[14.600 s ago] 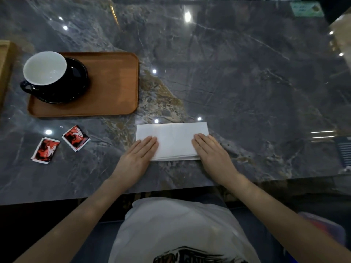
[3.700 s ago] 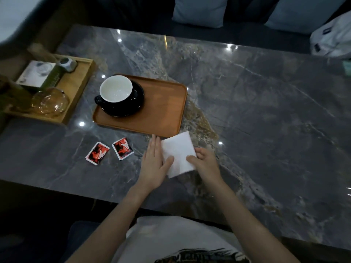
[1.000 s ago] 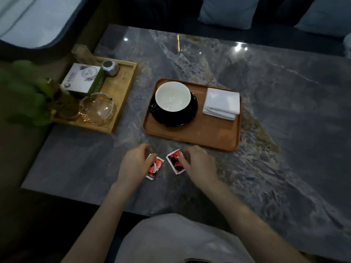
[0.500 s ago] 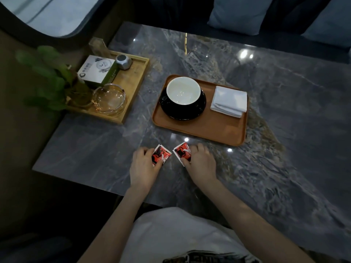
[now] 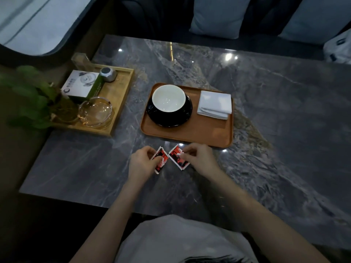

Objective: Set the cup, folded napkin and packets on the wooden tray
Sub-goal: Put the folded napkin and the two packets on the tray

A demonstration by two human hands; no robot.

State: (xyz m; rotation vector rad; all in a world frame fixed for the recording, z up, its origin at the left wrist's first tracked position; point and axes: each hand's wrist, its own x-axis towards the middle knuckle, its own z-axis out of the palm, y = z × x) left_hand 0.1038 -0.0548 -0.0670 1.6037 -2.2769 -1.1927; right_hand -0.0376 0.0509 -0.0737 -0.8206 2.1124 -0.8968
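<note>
Your left hand point(image 5: 141, 164) and right hand point(image 5: 199, 158) each pinch 1 packet point(image 5: 160, 160), the tray point(image 5: 190, 132) just ahead, its bare front strip nearest your right.

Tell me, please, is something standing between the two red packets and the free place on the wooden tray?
Nothing visible does. The left hand and right hand each grip one of the packets just before the wooden tray's near rim. The bare strip in front of the cup and napkin is free.
</note>
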